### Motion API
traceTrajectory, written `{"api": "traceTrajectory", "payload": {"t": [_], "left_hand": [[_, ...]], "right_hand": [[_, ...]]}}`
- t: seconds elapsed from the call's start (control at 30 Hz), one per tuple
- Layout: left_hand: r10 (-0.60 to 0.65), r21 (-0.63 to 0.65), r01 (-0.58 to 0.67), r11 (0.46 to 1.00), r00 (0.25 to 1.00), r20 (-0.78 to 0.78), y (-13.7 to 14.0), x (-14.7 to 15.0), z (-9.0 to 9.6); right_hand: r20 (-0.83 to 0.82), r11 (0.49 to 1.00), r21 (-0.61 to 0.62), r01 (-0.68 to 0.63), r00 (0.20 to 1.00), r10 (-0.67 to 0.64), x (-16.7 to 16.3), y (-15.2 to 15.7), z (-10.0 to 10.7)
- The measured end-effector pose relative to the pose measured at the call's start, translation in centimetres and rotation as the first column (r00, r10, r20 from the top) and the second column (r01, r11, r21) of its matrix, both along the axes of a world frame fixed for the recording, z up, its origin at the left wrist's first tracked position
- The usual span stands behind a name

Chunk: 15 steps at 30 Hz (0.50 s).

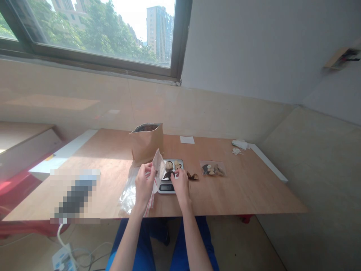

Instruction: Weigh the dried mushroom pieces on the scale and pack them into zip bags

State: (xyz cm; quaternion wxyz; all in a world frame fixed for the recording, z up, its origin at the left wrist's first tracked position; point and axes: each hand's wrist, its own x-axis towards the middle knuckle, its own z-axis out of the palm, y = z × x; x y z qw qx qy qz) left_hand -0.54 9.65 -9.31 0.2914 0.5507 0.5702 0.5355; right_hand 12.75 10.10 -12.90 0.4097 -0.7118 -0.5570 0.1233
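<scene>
My left hand (144, 181) pinches a small clear zip bag (159, 165) by its side and holds it upright at the left edge of a kitchen scale (169, 191). Over the weighing plate is my right hand (180, 183), its thumb and finger closed at a dark dried piece (168, 175); the exact grip is partly hidden. Pale dried pieces (169, 165) lie on the plate behind the fingers. Just right of the scale, another brown dried piece (193, 176) rests on the table.
A brown paper bag (148, 145) stands open behind my left hand. Flat clear zip bags (128, 192) lie left of the scale. To the right is a filled zip bag (213, 169). White paper (187, 139) lies at the back, crumpled white scraps (239, 144) far right.
</scene>
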Motion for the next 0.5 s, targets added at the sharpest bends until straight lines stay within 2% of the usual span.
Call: {"api": "traceTrajectory", "payload": {"t": [0.17, 0.27, 0.33, 0.5], "left_hand": [[-0.002, 0.005, 0.002, 1.000, 1.000, -0.001, 0.1, 0.2, -0.5], [-0.016, 0.011, 0.016, 1.000, 1.000, -0.002, 0.1, 0.6, -0.7], [-0.021, 0.010, 0.021, 1.000, 1.000, -0.018, 0.1, 0.7, -0.8], [-0.026, -0.017, 0.027, 0.999, 0.999, 0.025, 0.0, 0.6, -0.8]], "right_hand": [[-0.223, 0.998, 0.059, -0.010, 0.975, 0.023, 0.4, -2.3, 5.2], [-0.334, 0.995, 0.077, -0.068, 0.938, 0.090, -0.1, -3.0, 7.4], [-0.330, 0.991, 0.095, -0.093, 0.936, 0.120, -0.5, -3.1, 7.8], [-0.123, 0.988, 0.073, -0.134, 0.982, 0.142, -1.3, -2.8, 7.5]]}}
